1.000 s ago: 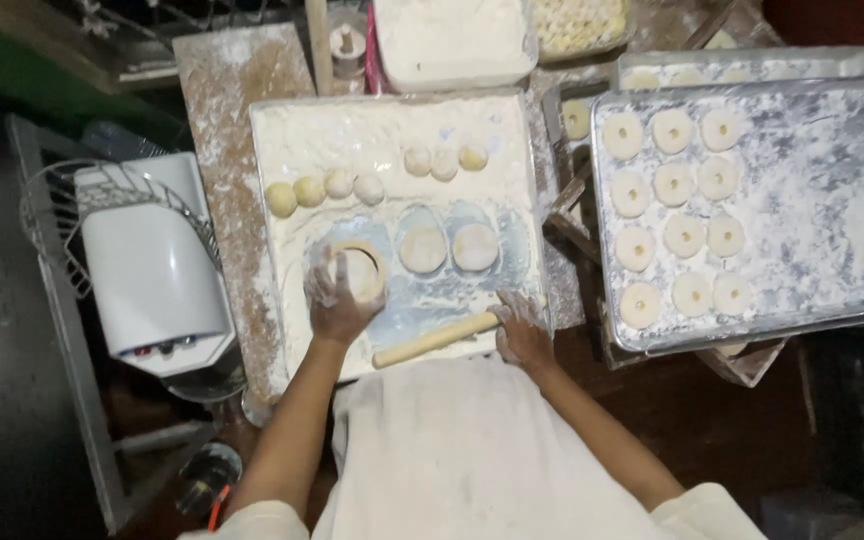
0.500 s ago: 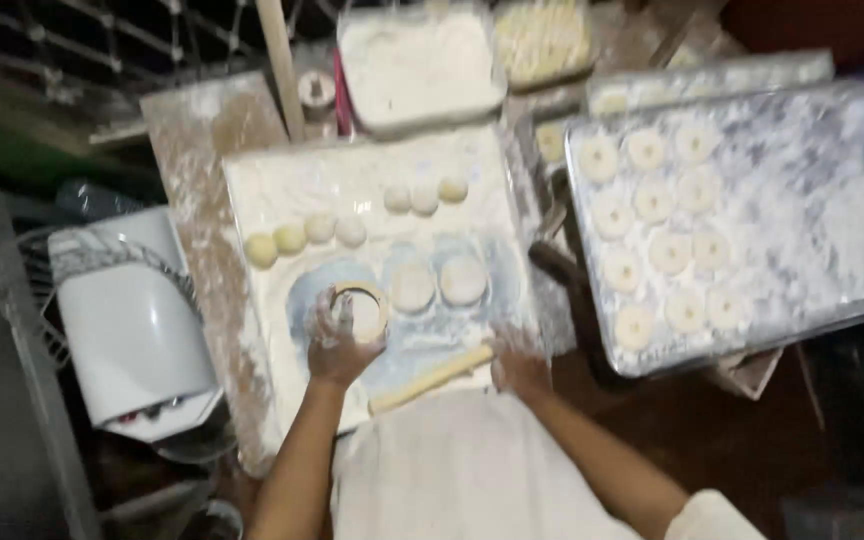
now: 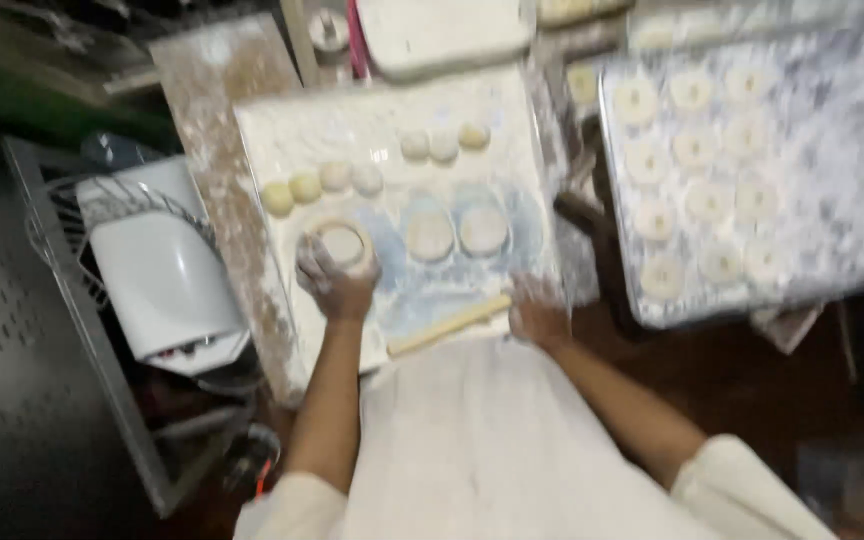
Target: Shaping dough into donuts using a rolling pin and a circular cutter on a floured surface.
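My left hand (image 3: 334,276) presses a round cutter ring (image 3: 342,243) onto a flat dough disc on the floured work board (image 3: 352,130). My right hand (image 3: 535,316) rests at the board's near right corner, touching the end of a wooden rolling pin (image 3: 449,325) that lies along the near edge. Two flattened dough rounds (image 3: 455,232) lie right of the ring. Several small dough balls (image 3: 317,184) sit in a row behind them, and more dough balls (image 3: 442,143) lie further back. The view is blurred.
A large floured metal tray (image 3: 852,200) on the right holds several cut dough rounds. A white container (image 3: 442,30) stands behind the board. A white appliance (image 3: 167,270) sits in a wire rack on the left. My white apron fills the near middle.
The camera has shifted, so the board sits lower and more to the right in view. Both hands keep their places on the ring and by the rolling pin.
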